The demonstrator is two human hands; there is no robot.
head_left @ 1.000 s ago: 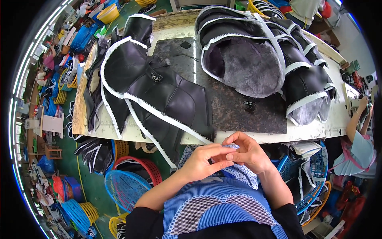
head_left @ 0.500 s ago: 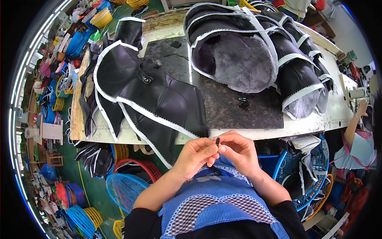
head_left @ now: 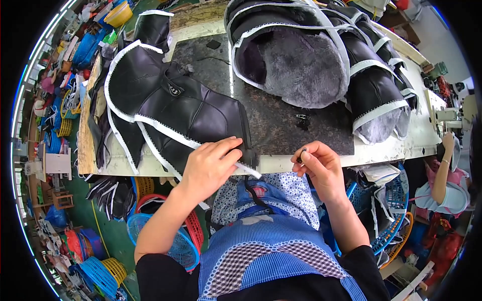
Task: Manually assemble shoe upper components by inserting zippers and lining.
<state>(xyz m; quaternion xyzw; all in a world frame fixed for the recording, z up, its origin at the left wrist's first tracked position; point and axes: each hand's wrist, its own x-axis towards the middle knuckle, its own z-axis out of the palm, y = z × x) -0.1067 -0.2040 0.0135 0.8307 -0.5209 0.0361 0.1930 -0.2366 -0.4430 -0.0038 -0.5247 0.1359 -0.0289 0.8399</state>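
Note:
A black leather boot upper (head_left: 170,100) with white zigzag-stitched edging lies at the left of the table, a small buckled strap near its middle. My left hand (head_left: 211,163) rests on its near edge, fingers stretched over the leather and pale edging; the thumb is mostly hidden. A dark strip (head_left: 255,193) hangs off the table edge beside that hand. Right of it, my right hand (head_left: 321,168) pinches a small dark zipper slider (head_left: 300,154) between thumb and forefinger, apart from the upper. More small sliders (head_left: 302,118) lie on the dark board.
Stacked fur-lined boot uppers (head_left: 306,65) stand on the table's far side, with more uppers (head_left: 379,90) at right. The dark mottled board (head_left: 281,133) lies between. Below the table edge are a blue basket (head_left: 396,215) and a red basket (head_left: 193,228). A co-worker (head_left: 442,175) sits far right.
My hands were together around the small dark piece. They have parted: the left moved left onto the upper, the right moved right, keeping the piece.

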